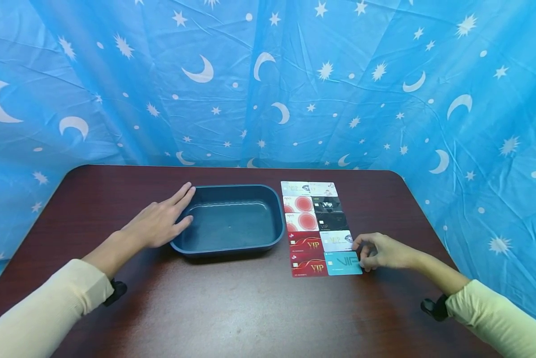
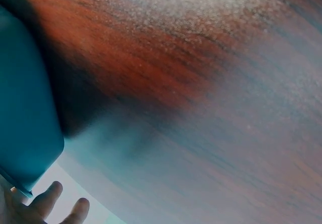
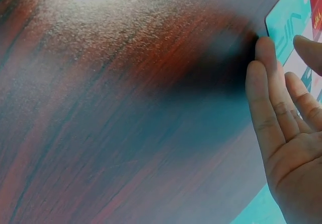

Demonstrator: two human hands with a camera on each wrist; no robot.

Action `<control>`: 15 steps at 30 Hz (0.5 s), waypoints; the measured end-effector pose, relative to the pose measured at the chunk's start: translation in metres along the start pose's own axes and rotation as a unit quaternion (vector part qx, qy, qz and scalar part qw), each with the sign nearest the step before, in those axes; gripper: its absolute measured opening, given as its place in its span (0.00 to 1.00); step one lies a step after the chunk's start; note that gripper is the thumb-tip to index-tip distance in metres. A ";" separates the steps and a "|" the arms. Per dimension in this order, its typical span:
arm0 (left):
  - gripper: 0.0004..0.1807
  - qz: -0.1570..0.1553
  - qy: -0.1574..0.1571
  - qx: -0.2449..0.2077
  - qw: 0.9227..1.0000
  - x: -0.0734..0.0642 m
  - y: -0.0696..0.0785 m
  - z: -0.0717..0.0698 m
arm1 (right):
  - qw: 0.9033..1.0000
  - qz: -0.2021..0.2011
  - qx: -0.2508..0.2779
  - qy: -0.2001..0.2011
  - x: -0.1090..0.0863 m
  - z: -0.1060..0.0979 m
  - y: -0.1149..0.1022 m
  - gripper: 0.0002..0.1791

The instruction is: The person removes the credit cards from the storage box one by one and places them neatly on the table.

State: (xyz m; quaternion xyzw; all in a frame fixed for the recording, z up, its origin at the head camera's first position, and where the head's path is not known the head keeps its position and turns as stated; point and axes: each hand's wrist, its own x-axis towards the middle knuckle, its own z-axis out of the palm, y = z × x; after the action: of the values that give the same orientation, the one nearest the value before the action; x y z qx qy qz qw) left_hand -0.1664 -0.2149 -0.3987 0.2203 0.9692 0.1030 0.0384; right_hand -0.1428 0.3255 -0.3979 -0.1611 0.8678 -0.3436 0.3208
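My left hand (image 1: pixel 160 221) rests at the left end of a dark blue rectangular tray (image 1: pixel 232 226), fingers fairly straight along its rim and thumb over the inside. In the left wrist view only a few fingers (image 2: pixel 46 200) show beside the tray's outer wall. My right hand (image 1: pixel 381 251) is at the right edge of a teal VIP card (image 1: pixel 339 263), fingertips low by the table. From the right wrist, extended fingers (image 3: pixel 259 90) reach the card's edge and the thumb overlaps the card. The card lies flat in line with the others.
Several cards lie in two columns right of the tray: red VIP cards (image 1: pixel 308 262), white cards with red circles (image 1: pixel 301 222), black cards (image 1: pixel 331 222) and pale cards (image 1: pixel 336 240). The dark wooden table (image 1: pixel 232 313) ends at a blue curtain (image 1: pixel 250 99) with moons and stars.
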 end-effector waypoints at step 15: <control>0.34 -0.014 0.030 -0.021 0.999 0.004 -0.003 -0.021 | 0.959 -0.021 -0.236 0.155 -0.014 -0.091 -0.045 0.25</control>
State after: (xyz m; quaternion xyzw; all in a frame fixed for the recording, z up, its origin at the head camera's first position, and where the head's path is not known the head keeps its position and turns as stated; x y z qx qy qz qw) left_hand -0.1738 -0.2198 -0.3789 0.2031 0.9704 0.1296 0.0151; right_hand -0.1907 0.3457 -0.3095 -0.1946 0.9598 -0.1568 0.1277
